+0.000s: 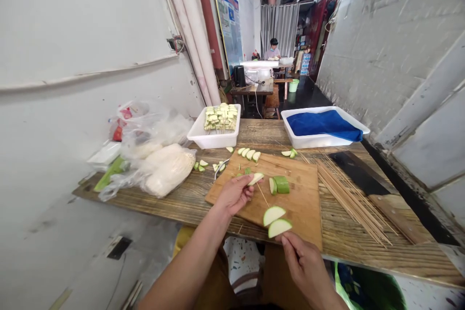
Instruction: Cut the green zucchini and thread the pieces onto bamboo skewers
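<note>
My left hand is closed on a pale green vegetable slice over the wooden cutting board. My right hand pinches a thin bamboo skewer at the board's near edge; two slices are threaded on it just above the fingers, and its tip points toward the slice in the left hand. A thicker green chunk with a slice beside it lies mid-board. More slices lie along the board's far edge.
A white tub holds finished skewers. Another white tub holds a blue cloth. Loose bamboo skewers and a cleaver lie right of the board. Plastic bags with enoki mushrooms sit at left. A person sits far back.
</note>
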Demonstrator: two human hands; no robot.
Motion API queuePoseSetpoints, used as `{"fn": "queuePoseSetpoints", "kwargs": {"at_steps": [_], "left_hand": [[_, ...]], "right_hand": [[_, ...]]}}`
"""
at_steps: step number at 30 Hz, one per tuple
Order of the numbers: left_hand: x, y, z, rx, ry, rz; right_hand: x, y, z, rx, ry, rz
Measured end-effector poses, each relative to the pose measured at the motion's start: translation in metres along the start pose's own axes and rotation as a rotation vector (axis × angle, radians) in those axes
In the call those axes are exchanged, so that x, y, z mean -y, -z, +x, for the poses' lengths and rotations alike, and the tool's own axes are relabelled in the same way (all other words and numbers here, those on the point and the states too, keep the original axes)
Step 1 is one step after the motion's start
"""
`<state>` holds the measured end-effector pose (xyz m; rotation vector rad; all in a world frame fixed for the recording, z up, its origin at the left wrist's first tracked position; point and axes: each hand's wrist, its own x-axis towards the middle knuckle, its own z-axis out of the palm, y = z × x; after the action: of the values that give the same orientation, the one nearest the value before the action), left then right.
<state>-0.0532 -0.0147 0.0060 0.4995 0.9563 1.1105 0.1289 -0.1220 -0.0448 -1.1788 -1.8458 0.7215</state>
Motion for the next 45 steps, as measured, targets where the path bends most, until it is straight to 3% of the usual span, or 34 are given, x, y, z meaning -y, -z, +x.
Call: {"fn": "queuePoseSetpoints", "kwargs": {"at_steps": [10,20,27,39,45], "left_hand": [[0.003,-0.001,0.001,-0.036,-0.022,0.036],[0.011,0.001,-0.001,-0.060,0.059,-0.090],[0.014,-0.004,-0.004,-0.122,-0.068,-0.023],[0.017,0.002,-0.001,-0.073,0.077,0.002],[0.021,0.005,-0.002,-0.109,0.089,0.032]], "right_hand": [[0.000,0.001,0.001,-0.010,0.010,-0.016],[0.004,0.001,0.000,0.002,-0.043,-0.015],[0.007,0.003,0.001,0.019,-0.065,-0.022],[0.006,-0.002,0.001,-0.017,-0.055,-0.040],[0.002,-0.006,0.001,-0.018,-0.050,-0.067]]}}
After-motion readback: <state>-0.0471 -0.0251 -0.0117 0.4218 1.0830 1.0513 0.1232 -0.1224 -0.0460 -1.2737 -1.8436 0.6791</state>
